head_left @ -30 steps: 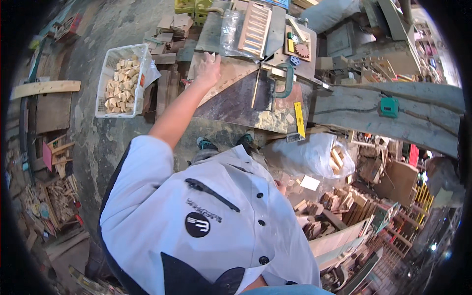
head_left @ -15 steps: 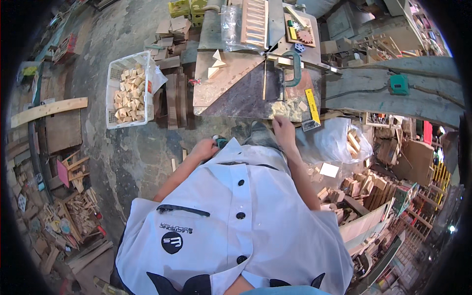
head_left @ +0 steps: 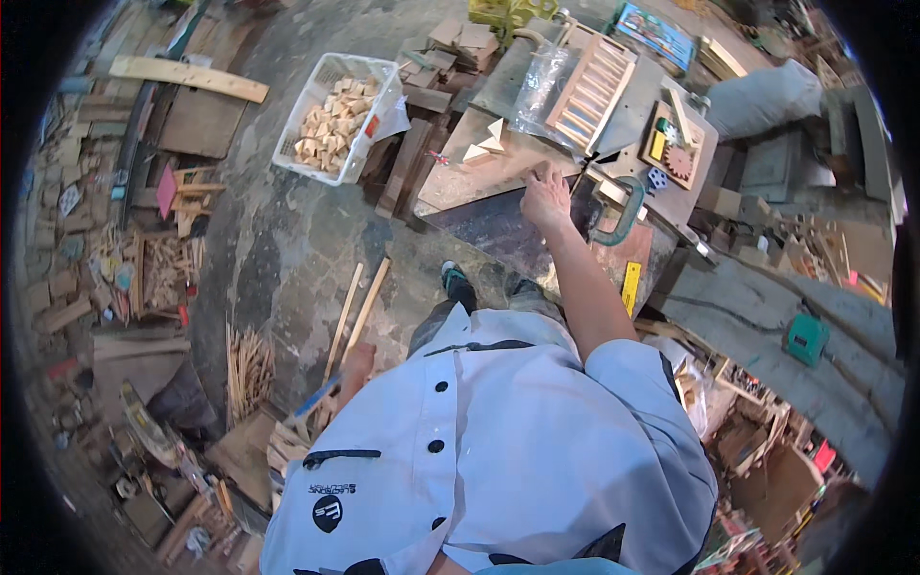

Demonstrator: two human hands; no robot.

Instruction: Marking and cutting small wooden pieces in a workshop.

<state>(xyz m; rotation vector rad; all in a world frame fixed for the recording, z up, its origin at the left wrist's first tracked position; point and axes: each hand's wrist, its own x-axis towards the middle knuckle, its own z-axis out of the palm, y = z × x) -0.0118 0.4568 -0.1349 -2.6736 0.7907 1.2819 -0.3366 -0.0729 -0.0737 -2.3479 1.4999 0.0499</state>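
Observation:
My right hand (head_left: 546, 199) reaches over the workbench, fingers slightly apart on the board surface where the pale plywood (head_left: 448, 185) meets a dark triangular panel (head_left: 494, 228). Nothing shows in its fingers. Left of it lie several pale wooden triangles (head_left: 484, 150). A green C-clamp (head_left: 621, 213) grips wood strips just to its right. My left hand (head_left: 359, 362) hangs low beside my body, near two long wooden sticks (head_left: 366, 302); its fingers are mostly hidden. A yellow ruler-like piece (head_left: 631, 286) lies on the bench's near right part.
A white plastic crate (head_left: 285, 153) of wooden blocks stands left of the bench. A slatted wooden frame (head_left: 592, 88) and a board with a red-brown gear (head_left: 678, 161) lie at the back. A grey plank (head_left: 728, 307) with a green box (head_left: 806, 339) runs right. Wood scraps (head_left: 158, 278) cover the left.
My right hand has moved from the bench's near edge forward across the board. My left hand has dropped back along my side. The whole view has turned, tilting the bench.

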